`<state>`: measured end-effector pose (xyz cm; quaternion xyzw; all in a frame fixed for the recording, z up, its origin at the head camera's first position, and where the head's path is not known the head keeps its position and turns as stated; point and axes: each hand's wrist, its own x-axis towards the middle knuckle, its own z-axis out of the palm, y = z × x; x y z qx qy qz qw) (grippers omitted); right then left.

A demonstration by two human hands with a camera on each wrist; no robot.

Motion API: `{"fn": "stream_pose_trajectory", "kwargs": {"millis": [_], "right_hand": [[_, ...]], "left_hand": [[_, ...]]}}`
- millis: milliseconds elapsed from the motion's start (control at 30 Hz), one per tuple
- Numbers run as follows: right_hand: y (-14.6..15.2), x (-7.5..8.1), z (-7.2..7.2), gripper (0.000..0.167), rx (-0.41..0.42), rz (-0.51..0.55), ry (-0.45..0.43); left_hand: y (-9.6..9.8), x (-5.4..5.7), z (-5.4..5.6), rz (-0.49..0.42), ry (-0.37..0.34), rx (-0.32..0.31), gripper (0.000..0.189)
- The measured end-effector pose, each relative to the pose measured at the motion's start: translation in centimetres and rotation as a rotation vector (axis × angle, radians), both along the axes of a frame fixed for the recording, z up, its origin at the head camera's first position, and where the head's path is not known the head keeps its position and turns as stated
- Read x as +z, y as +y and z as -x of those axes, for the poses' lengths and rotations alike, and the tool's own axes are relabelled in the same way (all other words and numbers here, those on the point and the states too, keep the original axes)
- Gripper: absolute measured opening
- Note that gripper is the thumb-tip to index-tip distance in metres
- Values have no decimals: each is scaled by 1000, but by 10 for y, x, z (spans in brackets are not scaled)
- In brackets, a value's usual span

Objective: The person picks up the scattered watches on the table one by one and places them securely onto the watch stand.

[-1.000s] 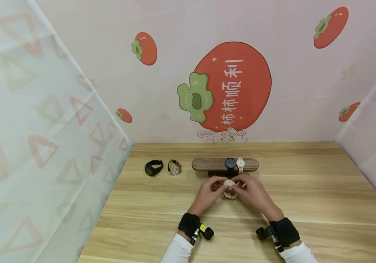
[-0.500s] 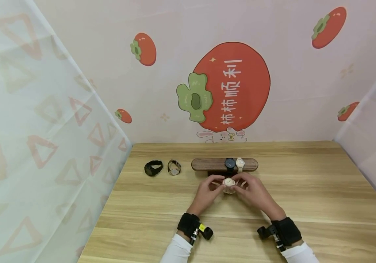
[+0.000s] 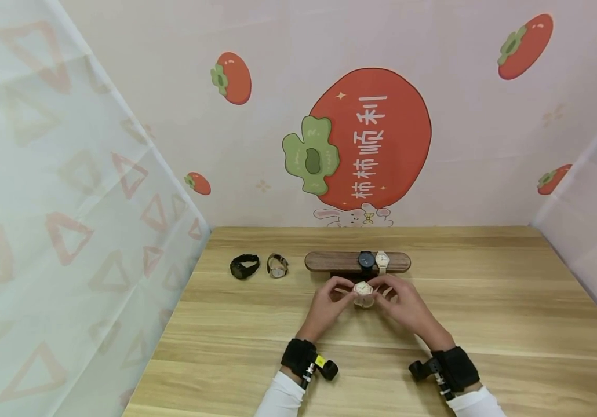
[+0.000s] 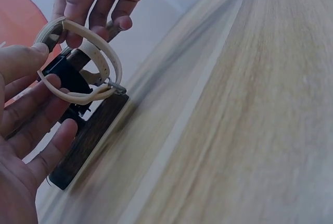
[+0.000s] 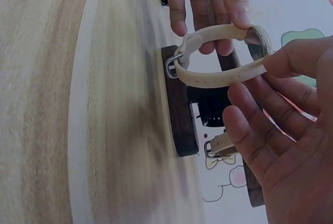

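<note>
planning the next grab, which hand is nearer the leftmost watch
Left. The left hand is right of the leftmost watch, toward the person; the right hand is farther right, past the held watch.

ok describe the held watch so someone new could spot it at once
On the wooden table, find the dark wood stand. On its near side, the left hand and right hand hold the cream-strapped watch, its strap buckled into a loop. The similar pale watch sits on the stand; this one alone is in hand.
</note>
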<state>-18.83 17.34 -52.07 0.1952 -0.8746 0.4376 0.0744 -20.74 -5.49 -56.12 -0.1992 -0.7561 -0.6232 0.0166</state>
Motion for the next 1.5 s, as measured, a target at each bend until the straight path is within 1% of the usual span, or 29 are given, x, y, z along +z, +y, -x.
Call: {"fn": "stream_pose_trajectory", "kwargs": {"millis": [167, 367, 533, 733, 867, 1000, 1167, 1333, 1500], "right_hand": [[0, -2, 0, 21, -5, 20, 20], [-1, -2, 0, 21, -19, 40, 29], [0, -2, 0, 20, -34, 43, 36], [-1, -2, 0, 28, -42, 41, 59], [0, -2, 0, 32, -26, 40, 65], [1, -2, 0, 34, -14, 39, 81], [1, -2, 1, 38, 3, 24, 101], [3, -2, 1, 47, 61, 6, 121], [4, -3, 0, 48, 101, -6, 121]], "left_hand": [[1, 1, 2, -28, 40, -2, 19], [0, 3, 1, -33, 61, -10, 23], [-1, 4, 0, -15, 86, -34, 29], [-1, 4, 1, -18, 94, -87, 38], [0, 4, 1, -18, 73, -119, 41], [1, 6, 1, -9, 62, -135, 44], [1, 8, 1, 3, 85, -142, 43], [1, 8, 2, 6, 107, -159, 43], [0, 8, 2, -2, 108, -177, 45]]}}
